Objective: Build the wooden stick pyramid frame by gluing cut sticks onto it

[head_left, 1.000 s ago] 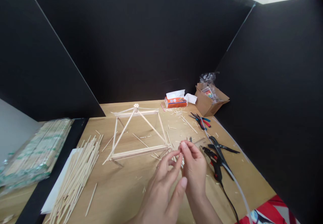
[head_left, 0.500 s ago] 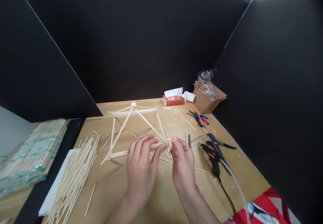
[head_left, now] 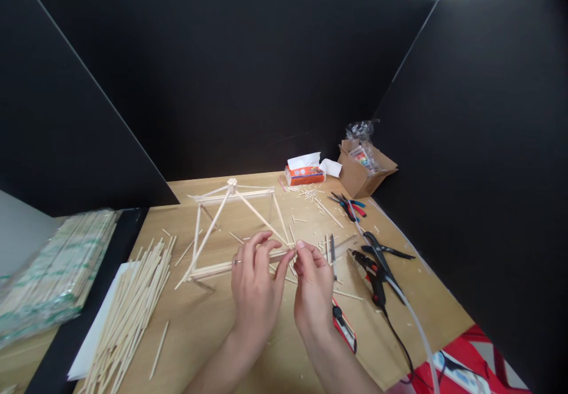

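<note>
A frame of pale wooden sticks stands on the table, with slanted sticks meeting at a lumpy top joint. My left hand is closed on the right part of its front bar, thumb and fingers on either side. My right hand is pinched at the frame's front right corner, its fingertips close to the left thumb. Whatever lies between the right fingertips is too small to make out. The fingers cover part of that corner.
Loose sticks lie on white paper at left, beside bagged sticks. At right are a glue gun, black cutters, pliers and a red cutter knife. Behind stand a tissue pack and an open carton.
My right hand has moved left to the frame's corner, close to my left thumb. My left hand has shifted slightly right along the front bar. More of the red knife shows.
</note>
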Available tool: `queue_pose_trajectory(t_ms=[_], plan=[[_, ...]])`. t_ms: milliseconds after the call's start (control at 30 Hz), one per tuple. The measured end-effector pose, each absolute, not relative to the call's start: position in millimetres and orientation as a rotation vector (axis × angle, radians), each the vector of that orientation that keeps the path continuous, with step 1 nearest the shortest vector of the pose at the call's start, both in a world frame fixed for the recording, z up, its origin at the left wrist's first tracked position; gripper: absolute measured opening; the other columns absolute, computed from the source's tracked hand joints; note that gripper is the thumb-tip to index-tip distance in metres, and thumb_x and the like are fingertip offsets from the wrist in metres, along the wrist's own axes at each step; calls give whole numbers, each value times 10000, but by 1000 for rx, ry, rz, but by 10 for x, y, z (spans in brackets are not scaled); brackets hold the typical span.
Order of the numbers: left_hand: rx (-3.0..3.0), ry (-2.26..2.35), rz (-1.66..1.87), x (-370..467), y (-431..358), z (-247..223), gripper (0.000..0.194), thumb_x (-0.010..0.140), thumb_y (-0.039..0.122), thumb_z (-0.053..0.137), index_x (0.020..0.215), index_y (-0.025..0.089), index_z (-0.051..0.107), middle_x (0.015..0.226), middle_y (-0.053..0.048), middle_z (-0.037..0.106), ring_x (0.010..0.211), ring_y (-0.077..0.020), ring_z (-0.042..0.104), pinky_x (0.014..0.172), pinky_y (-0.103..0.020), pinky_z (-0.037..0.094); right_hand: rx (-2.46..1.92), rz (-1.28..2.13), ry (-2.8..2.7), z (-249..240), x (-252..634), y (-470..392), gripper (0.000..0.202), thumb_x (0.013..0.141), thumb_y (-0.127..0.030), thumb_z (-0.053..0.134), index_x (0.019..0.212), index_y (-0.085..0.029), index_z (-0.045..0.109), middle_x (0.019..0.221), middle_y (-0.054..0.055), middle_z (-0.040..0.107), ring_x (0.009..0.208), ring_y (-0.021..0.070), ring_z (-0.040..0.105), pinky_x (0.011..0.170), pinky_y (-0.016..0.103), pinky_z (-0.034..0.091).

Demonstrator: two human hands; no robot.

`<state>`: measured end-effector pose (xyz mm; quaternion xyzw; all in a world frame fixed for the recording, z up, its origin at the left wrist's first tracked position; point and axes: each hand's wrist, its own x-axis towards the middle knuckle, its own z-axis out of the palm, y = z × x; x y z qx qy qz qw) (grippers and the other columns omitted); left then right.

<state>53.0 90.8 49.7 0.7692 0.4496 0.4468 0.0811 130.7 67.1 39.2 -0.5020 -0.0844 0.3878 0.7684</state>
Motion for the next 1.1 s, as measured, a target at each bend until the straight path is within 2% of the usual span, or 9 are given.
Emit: queue_pose_trajectory(t_ms=[333, 500, 633, 800, 1100], plan=[[2283, 1357, 1358, 544, 920, 479, 158, 844, 261, 613, 990, 208, 580, 1075, -79, 617, 1001, -238, 592, 847, -371, 423, -1159, 793, -226, 363, 1312, 611, 190, 725, -350, 722, 770, -184, 641, 690, -25, 612, 678, 124, 539, 676, 258, 431], [2276, 1361, 1378, 547, 915, 480, 149, 837, 254, 622, 971, 203, 583, 1069, -71, 618, 1001, -225, 595, 850, -359, 423, -1188, 796, -291, 343, 1334, 573, 206, 723, -361, 720, 772, -172, 652, 746, 7, 646, 728, 144, 568, 715, 274, 443], [2274, 1340, 1346, 536, 903, 497, 134, 842, 242, 614, 971, 213, 596, 1073, -75, 604, 1004, -231, 587, 855, -369, 420, -1194, 818, -323, 329, 1356, 564, 200, 741, -365, 703, 769, -176, 644, 707, -10, 616, 707, 137, 542, 698, 265, 429], [2260, 1331, 1341, 549, 907, 497, 158, 846, 230, 606, 1004, 223, 610, 1085, -75, 589, 997, -228, 584, 857, -377, 425, -1221, 823, -337, 338, 1368, 567, 198, 748, -369, 693, 719, -185, 623, 596, -51, 505, 633, 124, 483, 624, 249, 386], [2160, 1231, 1216, 437, 899, 591, 177, 859, 225, 588, 1033, 249, 609, 1135, -58, 552, 1062, -216, 553, 905, -377, 441, -1240, 820, -332, 324, 1370, 566, 205, 749, -368, 671, 694, -189, 587, 631, -46, 532, 614, 113, 439, 587, 244, 335]])
